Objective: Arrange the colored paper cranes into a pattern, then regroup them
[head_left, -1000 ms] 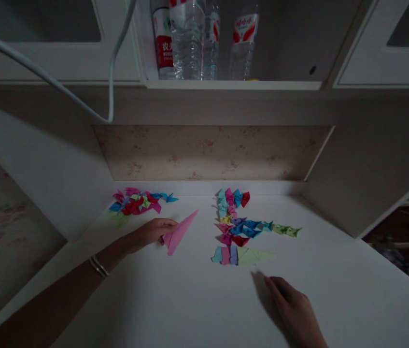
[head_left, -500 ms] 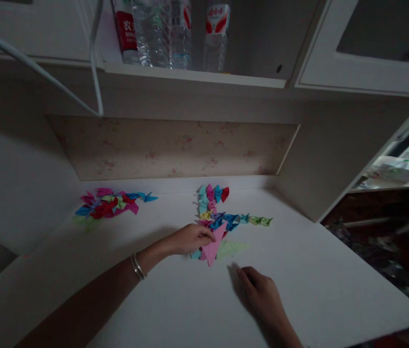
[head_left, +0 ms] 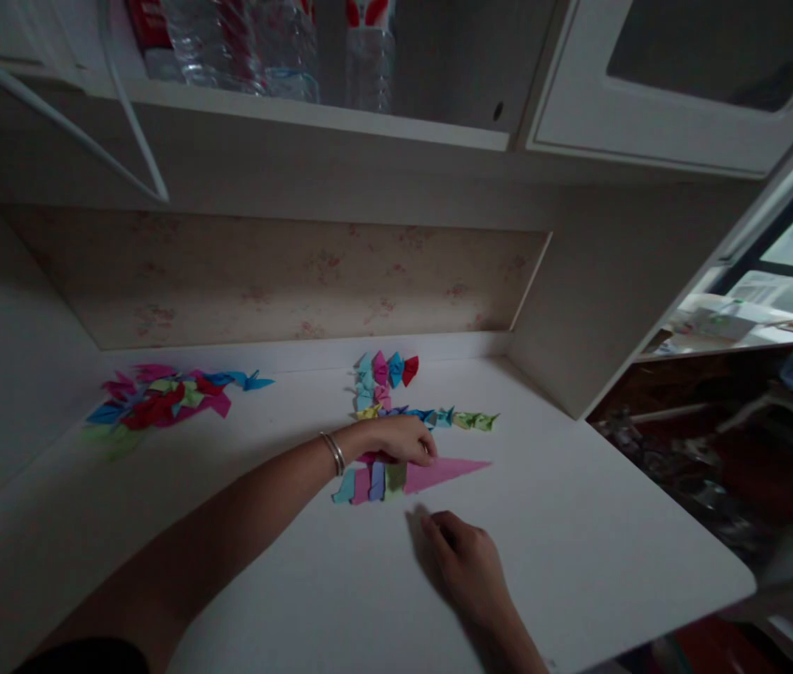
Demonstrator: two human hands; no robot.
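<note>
Bottles [head_left: 370, 70] above, paper pile [head_left: 157, 409] left

Slim silvery bangles [head_left: 332, 453] at left wrist, dark sleeve edge [head_left: 83, 657], bare hands [head_left: 472, 564]

A long pink paper [head_left: 448, 473], folded into a narrow triangle, points right. At its wide left end sits a green folded paper [head_left: 394, 480]; farther left follow lavender [head_left: 377, 481], pink [head_left: 360, 486] and teal [head_left: 345, 487] folded pieces.
</note>
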